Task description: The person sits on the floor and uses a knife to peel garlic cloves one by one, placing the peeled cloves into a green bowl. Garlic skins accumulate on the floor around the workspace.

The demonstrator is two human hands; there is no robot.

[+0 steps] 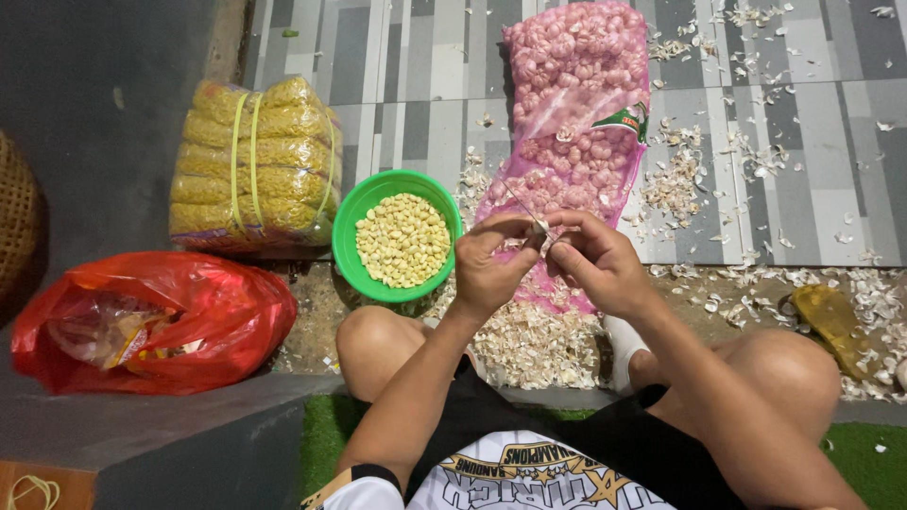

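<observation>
One long pink mesh sack [576,123] of unpeeled garlic lies stretched across the grey tiled floor [812,189], its near end reaching the person's hands. To the left sits one red plastic bag [161,321], crumpled and half open, and behind it one clear bundle of yellow noodles [253,161] tied with two yellow straps. One heap of papery garlic skins [529,345] is piled between the person's two bare knees, with more scraps scattered over the tiles to the right. One green bowl [351,222] stands just beside the sack, holding more peeled yellow cloves [403,239] than I can count. One yellow sandal [836,321] lies by the right knee.

The left hand [489,269] and right hand [597,260] meet above the skins. The left fingers are curled shut around one small garlic clove [539,229], pinched at the thumb tip. The right fingers are closed on one thin knife [525,208], its blade slanting up to the left and touching the clove.
</observation>
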